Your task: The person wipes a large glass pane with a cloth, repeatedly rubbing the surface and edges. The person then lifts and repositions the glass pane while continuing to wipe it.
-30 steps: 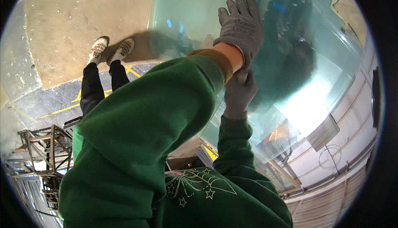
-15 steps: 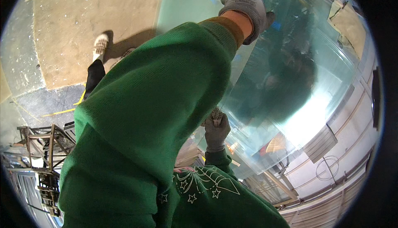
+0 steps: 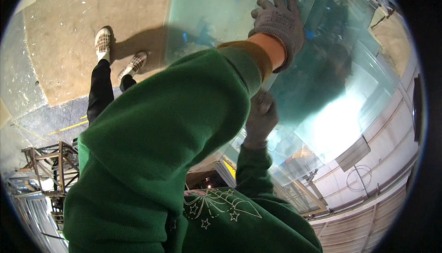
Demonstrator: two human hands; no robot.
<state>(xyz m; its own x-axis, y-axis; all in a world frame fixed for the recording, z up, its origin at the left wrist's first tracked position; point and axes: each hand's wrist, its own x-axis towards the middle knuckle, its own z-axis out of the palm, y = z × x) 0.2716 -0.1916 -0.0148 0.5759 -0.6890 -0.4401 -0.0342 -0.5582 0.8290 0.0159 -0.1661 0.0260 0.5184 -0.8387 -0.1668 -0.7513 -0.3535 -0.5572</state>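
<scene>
Plainly, one left hand splays over glass, one right hand curls

A metal frame stands near yellow floor marking.

Head view, left of a fisheye pair, looks down from the wearer's head; left sleeve very near, left hand and glass farther out.

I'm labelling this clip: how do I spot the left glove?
Follow the large green left sleeve up past its brown cuff and bare wrist. The grey left glove, over the greenish glass, has spread fingers; the right glove, lower, looks curled.
</scene>
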